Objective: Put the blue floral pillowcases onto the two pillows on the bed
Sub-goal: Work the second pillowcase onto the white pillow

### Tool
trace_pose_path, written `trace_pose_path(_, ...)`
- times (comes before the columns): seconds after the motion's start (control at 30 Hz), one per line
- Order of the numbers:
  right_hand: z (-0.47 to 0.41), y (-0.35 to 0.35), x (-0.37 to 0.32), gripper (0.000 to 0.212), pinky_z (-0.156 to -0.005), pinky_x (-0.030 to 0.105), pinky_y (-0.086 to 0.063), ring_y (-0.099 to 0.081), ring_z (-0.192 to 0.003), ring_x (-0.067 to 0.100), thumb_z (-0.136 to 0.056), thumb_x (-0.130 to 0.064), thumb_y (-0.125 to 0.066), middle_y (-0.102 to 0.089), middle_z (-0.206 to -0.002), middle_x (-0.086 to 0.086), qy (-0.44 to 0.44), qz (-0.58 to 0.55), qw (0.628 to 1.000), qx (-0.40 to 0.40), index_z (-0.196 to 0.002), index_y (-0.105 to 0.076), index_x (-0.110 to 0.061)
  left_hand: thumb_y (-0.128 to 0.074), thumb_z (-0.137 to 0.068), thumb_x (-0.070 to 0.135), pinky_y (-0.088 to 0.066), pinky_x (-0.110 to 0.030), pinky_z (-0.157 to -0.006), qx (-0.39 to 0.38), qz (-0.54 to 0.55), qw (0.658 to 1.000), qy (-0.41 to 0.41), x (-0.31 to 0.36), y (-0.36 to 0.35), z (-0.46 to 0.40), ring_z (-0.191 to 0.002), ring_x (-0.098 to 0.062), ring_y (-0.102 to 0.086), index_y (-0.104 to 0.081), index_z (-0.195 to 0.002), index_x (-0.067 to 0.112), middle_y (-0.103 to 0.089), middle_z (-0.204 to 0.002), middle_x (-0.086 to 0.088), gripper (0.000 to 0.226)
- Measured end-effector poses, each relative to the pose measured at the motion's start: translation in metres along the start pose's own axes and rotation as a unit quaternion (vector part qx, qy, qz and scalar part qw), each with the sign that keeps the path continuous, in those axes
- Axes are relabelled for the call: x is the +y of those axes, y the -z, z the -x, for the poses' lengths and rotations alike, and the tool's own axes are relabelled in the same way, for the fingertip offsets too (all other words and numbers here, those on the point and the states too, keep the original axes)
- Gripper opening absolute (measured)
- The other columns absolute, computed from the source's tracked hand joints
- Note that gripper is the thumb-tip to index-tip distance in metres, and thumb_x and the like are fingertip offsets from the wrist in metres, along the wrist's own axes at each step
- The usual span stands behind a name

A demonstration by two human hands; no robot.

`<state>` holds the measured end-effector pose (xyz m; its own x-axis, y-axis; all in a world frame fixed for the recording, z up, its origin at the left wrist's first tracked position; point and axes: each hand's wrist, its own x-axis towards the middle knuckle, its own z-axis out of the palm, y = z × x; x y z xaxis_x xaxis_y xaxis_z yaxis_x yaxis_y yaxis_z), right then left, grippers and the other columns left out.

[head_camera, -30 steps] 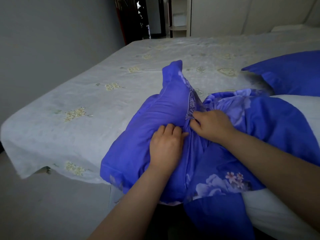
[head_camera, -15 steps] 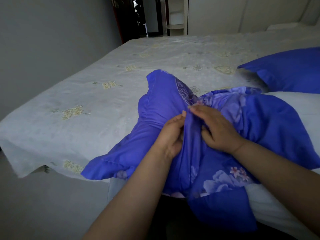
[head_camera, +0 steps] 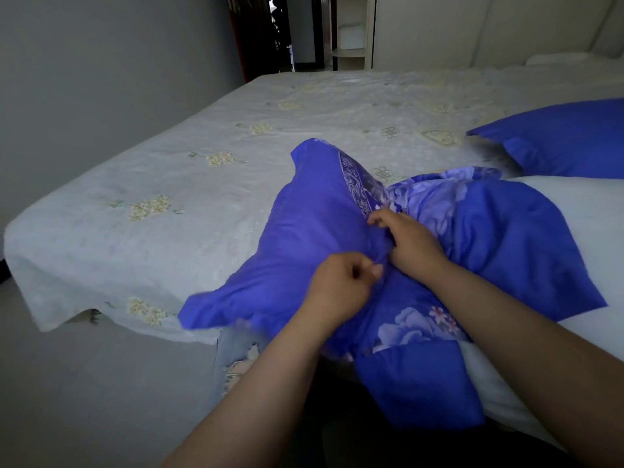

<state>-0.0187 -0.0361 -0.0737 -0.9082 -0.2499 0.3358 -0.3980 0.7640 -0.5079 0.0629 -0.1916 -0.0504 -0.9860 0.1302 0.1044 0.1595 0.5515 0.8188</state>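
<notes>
Pillowcase bunched under both grips | left hand pinching | right hand pinching

One head-worn wide-angle view only. The bed is seen from above its near edge, looking forward and down, close in. Both forearms are framed from below; the far wall and doorway are included at top.

A pillowcase lies on the bed's near edge, a covered pillow behind, right.
</notes>
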Motion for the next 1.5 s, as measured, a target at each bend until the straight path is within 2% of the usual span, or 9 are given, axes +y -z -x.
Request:
trace_pose_path(0.1,-0.005,-0.003,0.011,0.056,-0.091,0.035,-0.047,-0.058,-0.107,0.022,-0.074,0.004,-0.055,-0.061,-0.117,0.004,-0.005,-0.074,0.997,-0.023,-0.124,-0.050,-0.022,-0.048,-0.096,0.007,-0.038,-0.015,-0.046,-0.087,0.411,0.904,0.076,0.005,-0.014,-0.001,-0.044,-0.001,-0.044,-0.057,-0.063,0.016,-0.052,-0.050,0.008,0.035)
trace_pose_path(0.2,-0.001,-0.001,0.013,0.066,-0.097,0.029,-0.042,-0.053,-0.119,0.023,-0.076,0.004,-0.055,-0.055,-0.130,0.008,0.014,-0.080,0.997,0.003,-0.137,-0.044,-0.017,-0.047,-0.095,0.005,-0.045,-0.017,-0.056,-0.108,0.485,0.862,0.099,-0.013,-0.013,-0.009,-0.053,-0.006,-0.051,-0.063,-0.070,0.014,-0.058,-0.059,0.002,0.030)
trace_pose_path(0.5,0.068,-0.013,-0.022,0.032,-0.103,0.031,-0.032,-0.061,-0.105,0.022,-0.087,-0.031,-0.047,-0.067,-0.109,0.000,0.106,0.103,0.977,0.150,-0.102,-0.070,-0.016,-0.039,-0.091,-0.004,-0.048,-0.027,-0.057,-0.045,-0.030,0.997,-0.058,-0.033,0.001,-0.006,-0.069,-0.015,-0.060,-0.062,-0.105,0.018,-0.061,-0.090,0.000,0.035)
trace_pose_path(0.63,0.095,-0.006,-0.019,0.042,-0.111,0.041,-0.022,-0.045,-0.125,0.029,-0.083,-0.045,-0.057,-0.054,-0.130,0.011,-0.037,0.179,0.942,0.282,-0.112,-0.065,-0.015,-0.054,-0.086,0.018,-0.044,-0.036,-0.061,0.096,-0.382,0.889,-0.232,-0.030,0.005,-0.002,-0.094,-0.029,-0.057,-0.053,-0.119,0.027,-0.050,-0.117,-0.002,0.034)
trace_pose_path(0.8,0.123,0.004,-0.021,0.090,-0.115,0.040,-0.013,-0.025,-0.138,0.034,-0.075,-0.058,-0.067,-0.031,-0.149,0.020,-0.221,0.147,0.883,0.388,-0.139,-0.037,-0.002,-0.072,-0.062,0.060,-0.028,-0.057,-0.103,0.231,-0.335,0.913,-0.036,-0.051,0.032,-0.016,-0.135,-0.039,-0.027,-0.045,-0.123,0.017,-0.034,-0.144,-0.010,0.079)
trace_pose_path(0.97,0.132,-0.010,-0.028,0.101,-0.115,0.039,-0.017,-0.027,-0.138,0.035,-0.076,-0.060,-0.059,-0.028,-0.149,0.024,-0.281,0.002,0.847,0.451,-0.142,-0.024,0.008,-0.052,-0.086,0.055,-0.034,-0.052,-0.100,0.283,-0.078,0.952,0.092,-0.054,0.050,-0.014,-0.131,-0.042,-0.033,-0.021,-0.144,0.006,-0.010,-0.155,-0.013,0.082)
trace_pose_path(1.1,0.129,-0.031,-0.048,0.095,-0.110,0.043,-0.028,-0.039,-0.128,0.038,-0.075,-0.065,-0.049,-0.043,-0.138,0.025,-0.298,-0.059,0.841,0.447,-0.138,-0.035,0.006,-0.046,-0.087,0.062,-0.039,-0.044,-0.096,0.201,-0.080,0.951,0.222,-0.070,0.073,-0.021,-0.120,-0.039,-0.048,-0.034,-0.135,0.001,-0.045,-0.137,-0.020,0.079)
trace_pose_path(1.33,0.098,-0.042,-0.053,0.062,-0.106,0.038,-0.032,-0.045,-0.121,0.033,-0.085,-0.042,-0.050,-0.051,-0.129,0.019,-0.230,-0.116,0.855,0.451,-0.129,-0.049,0.001,-0.051,-0.093,0.038,-0.037,-0.030,-0.070,0.380,0.035,0.924,0.012,-0.034,0.074,-0.027,-0.089,-0.032,-0.057,-0.050,-0.100,0.003,-0.062,-0.099,-0.017,0.036)
trace_pose_path(1.5,0.037,-0.010,-0.060,0.056,-0.114,0.029,-0.023,-0.032,-0.137,0.021,-0.092,-0.033,-0.049,-0.037,-0.147,0.013,-0.099,-0.143,0.918,0.357,-0.138,-0.042,-0.002,-0.054,-0.091,0.042,-0.039,-0.032,-0.084,0.441,0.036,0.897,0.017,-0.029,0.135,-0.077,-0.106,-0.030,-0.054,-0.048,-0.117,0.005,-0.056,-0.118,-0.014,0.046)
